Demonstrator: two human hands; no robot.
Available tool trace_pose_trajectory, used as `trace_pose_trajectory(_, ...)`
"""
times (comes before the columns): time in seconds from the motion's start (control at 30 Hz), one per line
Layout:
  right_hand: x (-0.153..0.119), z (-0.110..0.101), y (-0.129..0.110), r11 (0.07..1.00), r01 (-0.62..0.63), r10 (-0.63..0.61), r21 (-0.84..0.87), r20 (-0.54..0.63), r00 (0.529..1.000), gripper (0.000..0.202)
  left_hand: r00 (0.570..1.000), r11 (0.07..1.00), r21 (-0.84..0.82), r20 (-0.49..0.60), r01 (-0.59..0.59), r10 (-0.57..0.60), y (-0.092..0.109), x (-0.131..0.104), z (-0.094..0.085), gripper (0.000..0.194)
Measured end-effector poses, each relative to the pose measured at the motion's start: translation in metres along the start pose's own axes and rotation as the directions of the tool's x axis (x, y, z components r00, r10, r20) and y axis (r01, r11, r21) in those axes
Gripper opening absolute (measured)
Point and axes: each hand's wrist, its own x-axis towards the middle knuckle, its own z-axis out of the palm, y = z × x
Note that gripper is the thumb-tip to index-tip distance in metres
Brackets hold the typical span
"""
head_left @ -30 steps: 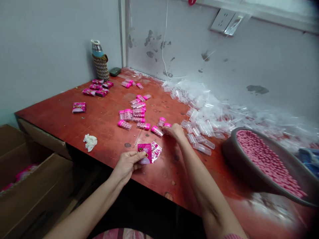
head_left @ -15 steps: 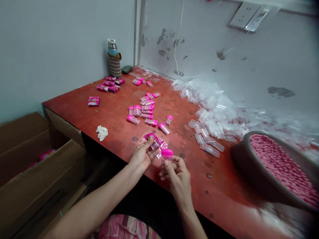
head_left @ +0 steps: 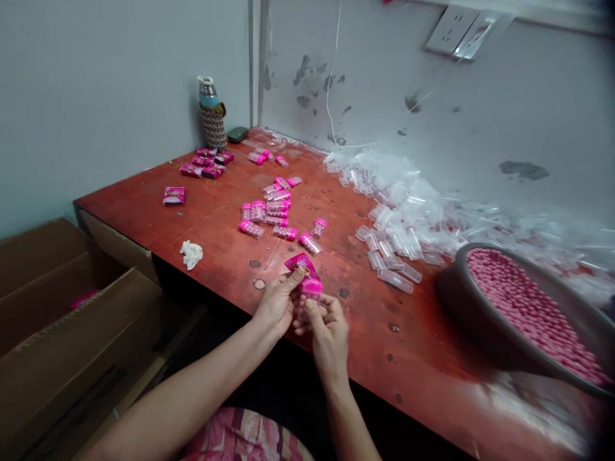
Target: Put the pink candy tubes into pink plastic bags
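Observation:
My left hand (head_left: 277, 306) pinches a flat pink printed packet (head_left: 298, 260) between thumb and fingers; whether it is a card, a sleeve or a folded box I cannot tell. In my right hand (head_left: 331, 339) is a small clear bottle with a bright pink cap (head_left: 312, 285), held upright with pink balls inside. The cap overlaps the lower part of the packet, and both hands are close together over the table's front edge. Just beyond them lie several filled pink-capped bottles (head_left: 277, 205) on the red table.
A heap of empty clear bottles (head_left: 408, 218) spreads along the wall. To the right stands a brown basin (head_left: 456, 301) of pink balls. Pink boxes (head_left: 204, 163), a drink bottle (head_left: 213, 121) and a crumpled white tissue (head_left: 191, 254) are at the left, above an open cardboard box (head_left: 110, 307).
My right hand has brought the capped bottle up and left against the packet in my left hand. The hands are now closer together, and the view has shifted slightly right.

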Motion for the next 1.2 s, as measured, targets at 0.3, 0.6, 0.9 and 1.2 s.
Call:
trace_pose_trajectory(0.3,0.003,0.0,0.001,0.996,0.063,-0.066,-0.067,-0.04,0.997,0.019,0.987,0.992,0.123,0.158,-0.018,-0.001,0.006,0.001,-0.003,0.023)
trace_pose_trajectory(0.6,0.01,-0.01,0.003,0.997,-0.009,-0.001,0.082,0.119,0.993,0.017,0.978,0.95,0.312,0.204,-0.016,-0.051,0.016,0.004,-0.004,0.021)
trace_pose_trajectory(0.9,0.011,-0.013,0.003,0.998,0.044,-0.045,0.033,0.033,0.998,0.018,0.964,0.88,0.465,0.264,-0.098,-0.032,0.016,0.002,-0.004,0.021)
trace_pose_trajectory(1.2,0.009,-0.015,0.01,0.981,0.012,-0.022,0.193,0.049,0.999,0.023,0.989,0.911,0.405,0.149,-0.073,0.013,0.012,0.0,-0.006,0.02)
